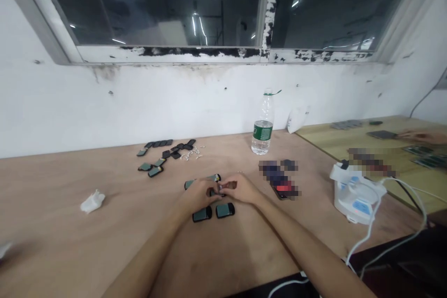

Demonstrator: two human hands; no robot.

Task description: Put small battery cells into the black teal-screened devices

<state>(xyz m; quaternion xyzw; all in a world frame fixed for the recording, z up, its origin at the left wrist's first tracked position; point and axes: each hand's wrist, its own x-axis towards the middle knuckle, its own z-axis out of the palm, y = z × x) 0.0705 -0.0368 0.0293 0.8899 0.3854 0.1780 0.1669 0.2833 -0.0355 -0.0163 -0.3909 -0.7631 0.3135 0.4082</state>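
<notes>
My left hand (199,194) and my right hand (240,187) meet over the middle of the table. Between them is a small dark device (217,193), mostly covered by fingers; my left fingers are closed around it. The thumb and forefinger of my right hand pinch at its upper side, on something too small to name. Just in front lie two black-cased devices with grey-green screens, a left one (201,214) and a right one (225,210). Behind my hands another such device (189,184) is partly hidden.
Several black cases (160,143) and small white pieces (190,153) lie at the back left. Crumpled white tissue (92,201) is at left. A water bottle (262,130), blurred phone (275,177) and white corded appliance (354,195) stand right. Another person's hand (424,136) is far right.
</notes>
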